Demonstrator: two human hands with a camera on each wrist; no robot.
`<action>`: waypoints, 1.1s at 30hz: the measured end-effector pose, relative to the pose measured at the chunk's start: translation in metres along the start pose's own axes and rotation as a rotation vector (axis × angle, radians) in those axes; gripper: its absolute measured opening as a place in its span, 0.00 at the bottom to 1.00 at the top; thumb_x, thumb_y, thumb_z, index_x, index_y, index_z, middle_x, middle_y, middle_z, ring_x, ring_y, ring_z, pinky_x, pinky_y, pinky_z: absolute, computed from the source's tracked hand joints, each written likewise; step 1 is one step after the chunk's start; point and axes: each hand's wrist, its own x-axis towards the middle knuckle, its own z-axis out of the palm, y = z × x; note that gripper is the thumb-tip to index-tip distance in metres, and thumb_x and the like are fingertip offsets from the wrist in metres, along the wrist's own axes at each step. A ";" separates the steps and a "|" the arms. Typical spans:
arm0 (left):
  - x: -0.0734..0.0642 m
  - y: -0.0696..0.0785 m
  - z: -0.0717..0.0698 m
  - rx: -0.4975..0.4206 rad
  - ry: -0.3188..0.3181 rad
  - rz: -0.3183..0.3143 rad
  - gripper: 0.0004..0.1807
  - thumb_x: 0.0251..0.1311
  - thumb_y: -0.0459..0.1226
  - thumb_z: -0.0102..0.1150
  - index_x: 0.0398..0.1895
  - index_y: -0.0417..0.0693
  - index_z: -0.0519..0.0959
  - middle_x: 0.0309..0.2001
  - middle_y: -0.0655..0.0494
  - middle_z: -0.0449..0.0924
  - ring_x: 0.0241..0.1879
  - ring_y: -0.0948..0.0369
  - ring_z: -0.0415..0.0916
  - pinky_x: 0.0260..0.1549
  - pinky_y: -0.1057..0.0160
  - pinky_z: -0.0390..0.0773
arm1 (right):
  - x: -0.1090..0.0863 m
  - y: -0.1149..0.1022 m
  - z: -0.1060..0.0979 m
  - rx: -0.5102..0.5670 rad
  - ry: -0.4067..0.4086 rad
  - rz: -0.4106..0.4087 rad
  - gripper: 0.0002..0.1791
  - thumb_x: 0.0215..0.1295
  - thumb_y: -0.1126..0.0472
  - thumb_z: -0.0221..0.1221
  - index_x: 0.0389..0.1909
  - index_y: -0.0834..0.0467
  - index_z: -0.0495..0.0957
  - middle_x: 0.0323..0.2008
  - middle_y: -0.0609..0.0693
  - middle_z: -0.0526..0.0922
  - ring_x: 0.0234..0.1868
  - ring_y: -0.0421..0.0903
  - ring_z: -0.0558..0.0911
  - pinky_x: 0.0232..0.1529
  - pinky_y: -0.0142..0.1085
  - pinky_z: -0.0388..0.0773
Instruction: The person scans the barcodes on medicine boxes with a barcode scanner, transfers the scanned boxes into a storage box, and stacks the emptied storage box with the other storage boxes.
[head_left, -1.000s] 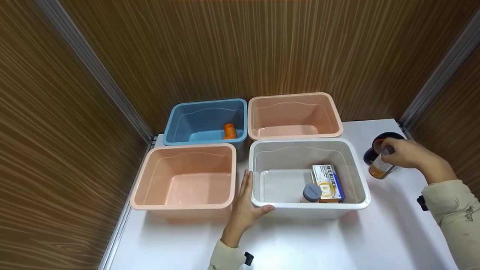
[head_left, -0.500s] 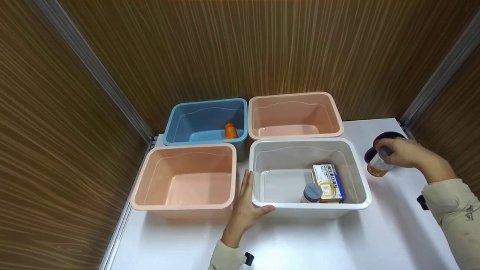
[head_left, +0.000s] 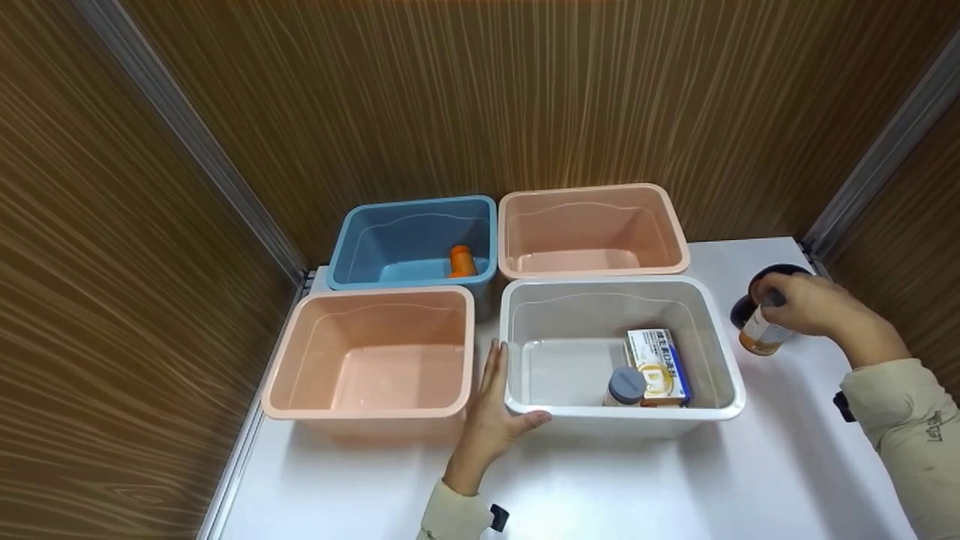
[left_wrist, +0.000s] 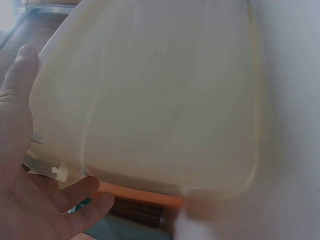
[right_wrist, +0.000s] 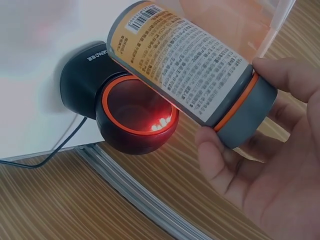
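Jutting from the right hand (right_wrist: 272, 175), a bottle (right_wrist: 182, 62) pinched at its cap (right_wrist: 251, 114)

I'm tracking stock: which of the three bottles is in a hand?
The tilted bottle in the right hand, by the black scanner. Another bottle sits in the white bin, the orange bottle in the blue bin.

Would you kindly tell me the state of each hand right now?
Left hand: open, resting against the corner of the white bin.
Right hand: closed, holding a bottle by its grey cap.
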 end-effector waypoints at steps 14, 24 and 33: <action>0.002 -0.001 0.001 0.007 -0.009 0.023 0.71 0.40 0.74 0.66 0.83 0.52 0.46 0.82 0.55 0.38 0.77 0.43 0.41 0.67 0.39 0.58 | 0.002 0.003 0.008 0.009 0.015 -0.010 0.19 0.56 0.66 0.67 0.47 0.68 0.76 0.43 0.72 0.79 0.45 0.69 0.77 0.42 0.62 0.75; 0.001 -0.001 -0.001 0.008 -0.003 0.011 0.70 0.41 0.65 0.76 0.83 0.54 0.45 0.82 0.57 0.37 0.77 0.43 0.41 0.66 0.39 0.59 | 0.008 0.001 0.004 0.003 -0.015 -0.035 0.17 0.53 0.69 0.68 0.44 0.68 0.77 0.40 0.69 0.80 0.42 0.67 0.78 0.38 0.59 0.77; 0.000 -0.001 0.000 0.010 -0.003 0.014 0.70 0.42 0.62 0.77 0.83 0.52 0.45 0.82 0.57 0.37 0.77 0.44 0.41 0.67 0.40 0.59 | 0.011 -0.002 -0.003 -0.014 0.014 -0.037 0.19 0.57 0.69 0.66 0.49 0.68 0.77 0.43 0.72 0.80 0.45 0.70 0.78 0.43 0.63 0.74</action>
